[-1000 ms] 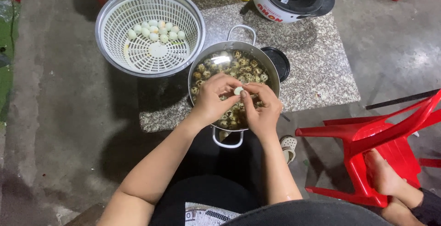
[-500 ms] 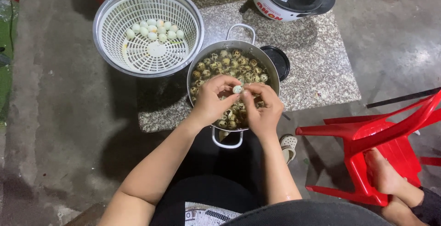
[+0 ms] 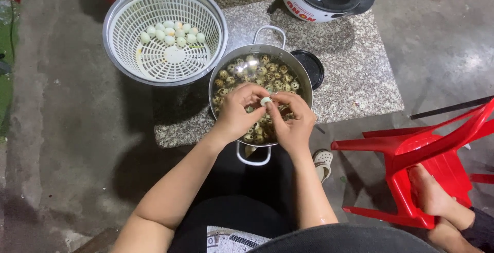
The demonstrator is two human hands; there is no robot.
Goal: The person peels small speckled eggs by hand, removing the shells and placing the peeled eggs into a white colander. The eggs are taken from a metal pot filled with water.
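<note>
hands: left hand (image 3: 237, 114) and right hand (image 3: 293, 122) together, fingertips pinching small pale peeled egg (image 3: 265, 101) | place: frame centre, over round steel pot of speckled eggs (image 3: 257, 78) | upper left: white plastic strainer basket (image 3: 164, 32)

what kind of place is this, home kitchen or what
Probably an informal food-prep spot on bare concrete, not a fitted kitchen: a low stone slab holds a pot of speckled eggs, beside a red plastic chair.

pot (image 3: 303, 78): shiny metal | basket (image 3: 164, 57): white plastic | slab (image 3: 360, 73): speckled, probably granite
</note>
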